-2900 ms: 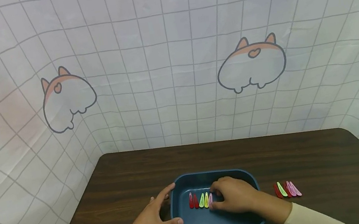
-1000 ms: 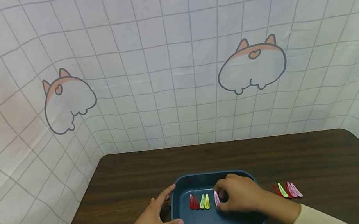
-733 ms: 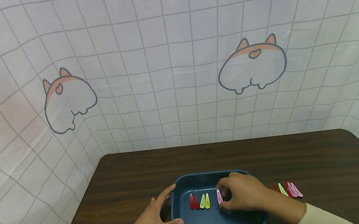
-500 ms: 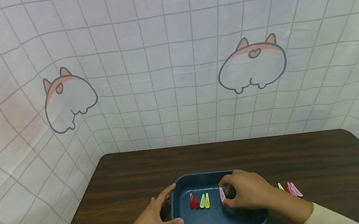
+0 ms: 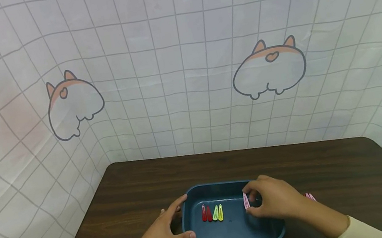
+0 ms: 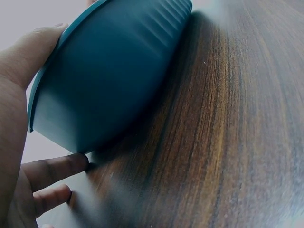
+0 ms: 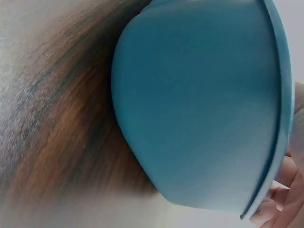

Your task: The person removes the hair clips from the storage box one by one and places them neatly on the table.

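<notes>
A blue tray (image 5: 232, 232) sits on the dark wooden counter (image 5: 143, 194), well apart from the far edge and about midway between the two far corners. In the half of the tray toward the counter's left edge, four hair clips lie on its floor in a short row, each pointing lengthwise toward the far edge. From the left these are two red clips (image 5: 204, 214), a green clip (image 5: 215, 214) and a yellow clip (image 5: 220, 213), set close together.

The right hand (image 5: 278, 199) is over the other half, toward the counter's right edge. Its grip is narrow, holding a pink clip (image 5: 246, 201) between thumb and finger, inside the tray's outline and apart from the row. Whether this clip touches the tray floor, I cannot tell. The wrist view shows the curled fingers behind the tray's rim, with the clip hidden.

The left hand (image 5: 162, 231) has its grip wide, thumb and forefinger spread along the tray's left end; the thumb lies against the rim and lower fingers reach near the base.

Outside the tray, toward the counter's right edge, more pink clips (image 5: 310, 197) lie partly covered by the right forearm (image 5: 319, 217).
</notes>
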Action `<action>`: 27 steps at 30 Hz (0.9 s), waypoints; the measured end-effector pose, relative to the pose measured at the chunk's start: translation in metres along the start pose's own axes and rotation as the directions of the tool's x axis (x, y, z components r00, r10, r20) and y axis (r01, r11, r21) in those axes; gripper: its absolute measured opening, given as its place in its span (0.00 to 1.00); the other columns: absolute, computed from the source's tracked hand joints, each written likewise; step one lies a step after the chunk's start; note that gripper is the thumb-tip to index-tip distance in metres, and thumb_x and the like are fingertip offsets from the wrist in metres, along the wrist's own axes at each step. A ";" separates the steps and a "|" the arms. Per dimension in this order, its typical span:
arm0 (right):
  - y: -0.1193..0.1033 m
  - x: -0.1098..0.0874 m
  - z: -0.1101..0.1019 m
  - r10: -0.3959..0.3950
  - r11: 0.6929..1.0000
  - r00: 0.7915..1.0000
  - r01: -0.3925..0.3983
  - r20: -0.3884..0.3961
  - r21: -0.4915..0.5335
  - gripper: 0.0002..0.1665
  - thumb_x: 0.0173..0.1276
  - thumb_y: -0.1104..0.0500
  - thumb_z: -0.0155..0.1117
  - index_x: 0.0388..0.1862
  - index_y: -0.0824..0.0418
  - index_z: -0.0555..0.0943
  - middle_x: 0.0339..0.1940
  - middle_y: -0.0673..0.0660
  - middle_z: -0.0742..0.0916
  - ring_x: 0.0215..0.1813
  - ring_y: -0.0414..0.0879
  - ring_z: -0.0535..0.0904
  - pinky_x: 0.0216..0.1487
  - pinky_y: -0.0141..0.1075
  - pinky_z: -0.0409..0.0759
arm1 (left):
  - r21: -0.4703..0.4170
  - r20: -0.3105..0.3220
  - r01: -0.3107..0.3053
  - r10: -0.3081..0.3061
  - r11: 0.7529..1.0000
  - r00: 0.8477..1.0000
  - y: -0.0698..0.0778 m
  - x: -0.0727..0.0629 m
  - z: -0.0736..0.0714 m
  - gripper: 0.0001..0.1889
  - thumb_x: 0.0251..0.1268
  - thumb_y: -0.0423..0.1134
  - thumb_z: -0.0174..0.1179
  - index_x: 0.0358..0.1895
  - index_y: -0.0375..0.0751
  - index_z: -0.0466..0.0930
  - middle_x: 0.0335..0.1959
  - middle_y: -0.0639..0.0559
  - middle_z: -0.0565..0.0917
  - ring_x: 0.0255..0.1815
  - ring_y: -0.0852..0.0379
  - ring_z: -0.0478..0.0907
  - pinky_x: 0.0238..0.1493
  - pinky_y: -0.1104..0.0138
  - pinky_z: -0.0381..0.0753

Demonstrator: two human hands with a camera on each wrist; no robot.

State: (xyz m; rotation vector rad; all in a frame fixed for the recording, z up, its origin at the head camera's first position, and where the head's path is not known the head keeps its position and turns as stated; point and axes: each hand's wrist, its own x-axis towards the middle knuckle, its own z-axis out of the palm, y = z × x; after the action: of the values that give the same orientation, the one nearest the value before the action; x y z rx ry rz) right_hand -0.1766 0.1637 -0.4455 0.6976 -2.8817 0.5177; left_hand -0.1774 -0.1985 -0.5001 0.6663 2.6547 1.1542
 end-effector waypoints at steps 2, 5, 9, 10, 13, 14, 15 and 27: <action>0.002 -0.001 -0.001 0.006 1.000 1.000 -0.006 -0.009 0.002 0.25 0.53 0.43 0.82 0.48 0.48 0.87 0.30 0.34 0.79 0.34 0.33 0.72 0.29 0.32 0.74 | -0.002 0.000 -0.009 0.009 1.000 1.000 0.000 0.000 0.000 0.47 0.61 0.60 0.71 0.81 0.71 0.52 0.72 0.44 0.73 0.69 0.45 0.74 0.74 0.31 0.37; 0.004 -0.004 -0.004 0.017 1.000 1.000 -0.017 -0.024 0.006 0.25 0.53 0.43 0.81 0.48 0.48 0.87 0.30 0.33 0.79 0.35 0.34 0.73 0.29 0.31 0.74 | -0.001 0.001 -0.014 0.014 1.000 1.000 0.001 0.000 0.000 0.47 0.61 0.60 0.70 0.81 0.70 0.53 0.72 0.43 0.73 0.69 0.45 0.74 0.74 0.31 0.37; 0.008 -0.007 -0.008 0.022 1.000 0.999 -0.022 -0.031 0.010 0.24 0.53 0.43 0.81 0.48 0.48 0.87 0.30 0.34 0.80 0.36 0.36 0.74 0.28 0.31 0.74 | -0.004 0.003 -0.013 0.013 1.000 1.000 0.002 0.000 0.000 0.47 0.61 0.60 0.70 0.81 0.69 0.53 0.72 0.43 0.73 0.70 0.45 0.74 0.74 0.32 0.37; 0.009 -0.007 -0.009 0.019 1.000 0.999 -0.019 -0.031 0.012 0.24 0.53 0.44 0.81 0.48 0.48 0.87 0.30 0.35 0.80 0.36 0.36 0.74 0.28 0.31 0.73 | -0.003 0.003 -0.012 0.012 1.000 1.000 0.002 0.000 0.000 0.47 0.61 0.60 0.70 0.81 0.69 0.53 0.72 0.43 0.73 0.70 0.44 0.73 0.74 0.32 0.37; 0.012 -0.009 -0.012 0.008 1.000 1.000 -0.007 -0.030 0.017 0.24 0.53 0.43 0.82 0.48 0.49 0.87 0.31 0.35 0.80 0.36 0.37 0.74 0.28 0.31 0.73 | -0.004 0.002 -0.015 0.015 1.000 1.000 0.002 0.000 0.000 0.47 0.62 0.60 0.70 0.81 0.69 0.53 0.72 0.43 0.74 0.69 0.44 0.74 0.74 0.31 0.37; 0.013 -0.010 -0.012 0.006 1.000 0.999 -0.005 -0.032 0.017 0.24 0.53 0.43 0.82 0.47 0.49 0.87 0.31 0.35 0.80 0.36 0.36 0.74 0.28 0.31 0.74 | -0.006 0.002 -0.016 0.016 1.000 1.000 0.002 0.000 0.000 0.47 0.62 0.59 0.70 0.81 0.69 0.53 0.71 0.43 0.74 0.69 0.45 0.74 0.74 0.31 0.37; 0.014 -0.011 -0.013 0.001 1.000 0.999 0.000 -0.034 0.016 0.24 0.53 0.43 0.82 0.47 0.49 0.87 0.31 0.35 0.80 0.36 0.36 0.74 0.28 0.31 0.74 | -0.008 0.002 -0.018 0.018 1.000 1.000 0.002 0.000 -0.001 0.47 0.62 0.59 0.70 0.81 0.69 0.53 0.71 0.44 0.74 0.69 0.45 0.74 0.74 0.32 0.37; 0.027 -0.020 -0.025 0.028 0.999 0.997 -0.026 -0.068 0.028 0.25 0.54 0.46 0.81 0.51 0.47 0.86 0.33 0.32 0.81 0.38 0.36 0.75 0.31 0.32 0.75 | -0.011 0.003 -0.018 0.018 1.000 1.000 0.001 0.000 0.000 0.47 0.61 0.60 0.71 0.81 0.68 0.53 0.71 0.43 0.74 0.69 0.44 0.74 0.74 0.31 0.36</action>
State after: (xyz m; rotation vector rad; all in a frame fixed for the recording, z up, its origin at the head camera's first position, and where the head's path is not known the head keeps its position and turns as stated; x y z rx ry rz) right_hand -0.1699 0.2033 -0.4344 0.6322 -2.8294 0.5729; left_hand -0.1770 -0.1981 -0.4991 0.6908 2.6433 1.1699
